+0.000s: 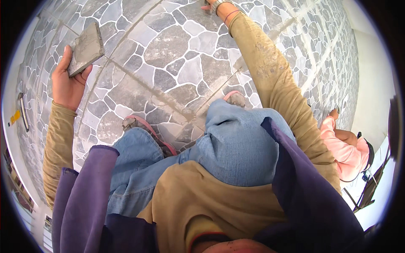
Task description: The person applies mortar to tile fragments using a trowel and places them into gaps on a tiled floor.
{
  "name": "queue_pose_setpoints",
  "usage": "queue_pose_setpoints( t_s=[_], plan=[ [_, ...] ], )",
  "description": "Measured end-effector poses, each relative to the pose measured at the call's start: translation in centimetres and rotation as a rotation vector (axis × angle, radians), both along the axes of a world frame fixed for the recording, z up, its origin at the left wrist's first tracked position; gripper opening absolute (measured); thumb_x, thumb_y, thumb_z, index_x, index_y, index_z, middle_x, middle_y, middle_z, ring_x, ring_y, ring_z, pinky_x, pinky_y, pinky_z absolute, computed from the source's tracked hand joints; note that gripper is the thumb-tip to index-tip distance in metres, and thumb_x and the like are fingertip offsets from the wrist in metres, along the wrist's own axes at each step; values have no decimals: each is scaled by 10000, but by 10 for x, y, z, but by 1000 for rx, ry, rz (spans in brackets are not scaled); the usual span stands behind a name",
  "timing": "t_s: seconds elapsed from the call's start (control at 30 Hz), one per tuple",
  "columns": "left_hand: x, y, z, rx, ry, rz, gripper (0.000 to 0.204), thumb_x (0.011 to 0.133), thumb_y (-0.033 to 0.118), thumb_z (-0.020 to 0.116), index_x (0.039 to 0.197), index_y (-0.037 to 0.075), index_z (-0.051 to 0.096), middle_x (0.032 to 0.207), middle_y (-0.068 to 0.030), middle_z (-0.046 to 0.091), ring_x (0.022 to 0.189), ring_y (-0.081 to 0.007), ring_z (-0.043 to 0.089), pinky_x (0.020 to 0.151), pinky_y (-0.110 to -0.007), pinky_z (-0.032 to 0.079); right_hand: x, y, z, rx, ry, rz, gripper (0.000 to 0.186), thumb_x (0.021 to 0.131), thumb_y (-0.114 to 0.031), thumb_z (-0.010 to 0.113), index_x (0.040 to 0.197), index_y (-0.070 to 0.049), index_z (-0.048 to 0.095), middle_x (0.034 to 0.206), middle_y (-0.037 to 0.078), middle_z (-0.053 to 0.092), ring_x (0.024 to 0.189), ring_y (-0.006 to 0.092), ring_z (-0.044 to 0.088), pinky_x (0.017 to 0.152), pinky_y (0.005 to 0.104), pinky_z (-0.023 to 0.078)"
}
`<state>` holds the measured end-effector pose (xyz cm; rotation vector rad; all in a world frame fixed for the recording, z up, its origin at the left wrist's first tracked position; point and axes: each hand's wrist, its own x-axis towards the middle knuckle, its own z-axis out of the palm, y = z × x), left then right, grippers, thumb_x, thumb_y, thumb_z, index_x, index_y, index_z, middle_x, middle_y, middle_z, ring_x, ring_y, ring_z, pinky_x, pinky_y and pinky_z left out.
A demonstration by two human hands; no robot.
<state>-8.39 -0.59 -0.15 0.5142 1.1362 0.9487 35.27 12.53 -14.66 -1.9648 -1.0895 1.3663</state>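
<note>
My left hand [69,84] is closed on a flat, squarish piece of tile [86,48] smeared with wet-looking grey mortar. It holds the piece tilted above the floor, thumb on one side and fingers beneath. My right arm stretches far forward, and my right hand [211,6] is mostly cut off by the top edge, near the floor tiles [196,42]. Only part of its fingers and the wristwatch [220,3] show; whatever it may hold is out of view. The tiles have a grey stone pattern with white lines, and grey mortar fills the joints between them.
I am crouched, with my two pink-trimmed shoes [154,133] on the tiles. At the right a person in a pink top [344,145] bends low, one hand at the floor. A long-handled tool [23,111] and a yellow object [15,117] lie at the left edge.
</note>
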Motion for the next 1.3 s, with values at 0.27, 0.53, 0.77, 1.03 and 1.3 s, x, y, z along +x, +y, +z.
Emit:
queue_pose_setpoints(
  t_s=[0.27,0.53,0.77,1.03,1.3],
  plan=[
    [53,-12,11,-149,-44,21,347,1044,324,535,1223,29,574,1102,-94,696,921,-160,721,716,-281,651,-16,9,95,180,665,82,373,847,-68,628,1144,156,604,1153,187,685,934,276,718,924,362,551],
    [126,12,29,-90,-321,21,365,1073,304,467,1248,-11,530,1208,-145,625,1072,-221,674,890,-337,632,-82,-137,176,771,311,256,527,849,73,601,1366,-27,586,1290,117,666,1161,209,652,1042,321,479],
    [123,10,37,70,-274,-40,417,1083,363,425,1320,30,507,1314,-118,599,1189,-253,631,987,-394,578,-86,-136,166,1246,-149,517,724,693,153,537,1363,-110,615,1389,157,601,1351,347,520,1112,428,434],
    [97,13,40,135,-252,-56,446,1081,364,430,1381,39,483,1340,-122,592,1198,-242,628,987,-378,580,-42,-108,131,977,-213,459,653,742,114,527,1351,-102,623,1316,134,651,1197,299,625,1029,401,493],
    [103,4,39,61,-245,-3,429,1077,355,449,1333,14,499,1308,-127,599,1164,-231,644,939,-360,609,-54,-106,176,383,1322,-85,276,986,-177,599,1237,-64,614,1177,87,687,1089,229,638,927,466,509]
  ],
)
